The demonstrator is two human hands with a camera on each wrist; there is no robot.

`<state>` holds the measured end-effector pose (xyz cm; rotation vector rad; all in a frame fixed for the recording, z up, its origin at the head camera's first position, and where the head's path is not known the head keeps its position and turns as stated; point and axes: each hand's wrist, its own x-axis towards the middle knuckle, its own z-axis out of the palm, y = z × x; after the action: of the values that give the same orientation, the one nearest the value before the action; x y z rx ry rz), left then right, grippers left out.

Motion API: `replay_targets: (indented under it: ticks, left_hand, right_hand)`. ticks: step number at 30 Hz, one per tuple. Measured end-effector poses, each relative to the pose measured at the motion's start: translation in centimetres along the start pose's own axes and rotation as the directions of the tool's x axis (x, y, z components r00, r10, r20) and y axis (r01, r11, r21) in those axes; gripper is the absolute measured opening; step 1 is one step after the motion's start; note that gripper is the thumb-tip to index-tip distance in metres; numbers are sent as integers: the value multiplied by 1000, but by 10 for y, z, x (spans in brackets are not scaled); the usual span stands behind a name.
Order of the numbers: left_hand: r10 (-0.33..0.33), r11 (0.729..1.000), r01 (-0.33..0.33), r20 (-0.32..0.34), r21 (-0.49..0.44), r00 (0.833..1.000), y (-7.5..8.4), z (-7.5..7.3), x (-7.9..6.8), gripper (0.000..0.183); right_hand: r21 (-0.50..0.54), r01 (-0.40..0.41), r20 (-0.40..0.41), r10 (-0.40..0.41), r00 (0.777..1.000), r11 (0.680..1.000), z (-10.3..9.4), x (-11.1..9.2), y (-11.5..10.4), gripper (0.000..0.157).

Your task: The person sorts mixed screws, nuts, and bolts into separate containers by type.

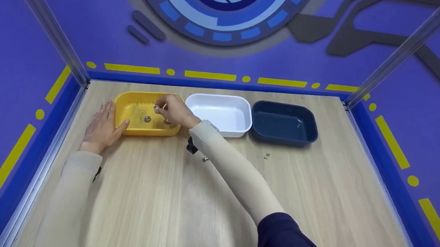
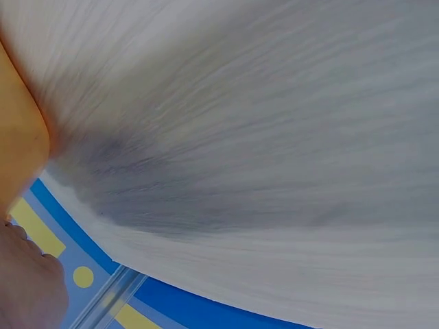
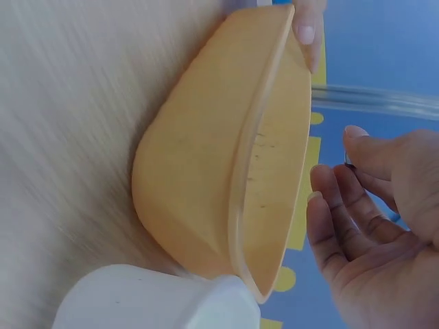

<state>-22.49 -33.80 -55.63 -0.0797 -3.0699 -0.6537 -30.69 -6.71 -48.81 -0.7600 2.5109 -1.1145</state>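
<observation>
My right hand (image 1: 176, 111) is above the yellow bin (image 1: 145, 132), pinching a small metal nut (image 1: 156, 107) between thumb and fingertips. In the right wrist view only a sliver of the nut (image 3: 348, 159) shows. My left hand (image 1: 102, 128) lies along the bin's left side with its fingers straight and the thumb at the front rim. Inside the bin sit a metal nut (image 1: 147, 119) and another small metal piece (image 1: 167, 121), partly hidden under my right hand. The left wrist view mostly shows the tabletop (image 2: 274, 137) and part of the hand.
A white bin (image 1: 224, 114) and a dark blue bin (image 1: 285, 122) stand in a row to the right of the yellow one. A bolt (image 1: 205, 159) lies by my right forearm, and small screws (image 1: 267, 155) lie before the dark bin. Blue panels enclose the table.
</observation>
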Motion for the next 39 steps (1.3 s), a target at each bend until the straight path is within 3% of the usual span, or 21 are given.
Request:
replay_targets:
  ticks: [11,21,27,39]
  left_hand:
    - [10,1000,-10,-1,10,1000,0,0,2,96]
    - [19,1000,-19,-8,18,1000,2,4,3,94]
    - [13,1000,-13,1,28,1000,1,5,2,94]
    - [-13,1000,13,20,18,1000,-2,1,2,97]
  right_hand:
    - [-69,18,-49,-22,999,997,-6,9,1,13]
    - [-39,7,-56,-10,998,999,-5,5,2,36]
    - [-66,-3,-52,0,999,998,-5,5,0,36]
    - [-96,56,-31,-59,998,994,-9,-1,2,36]
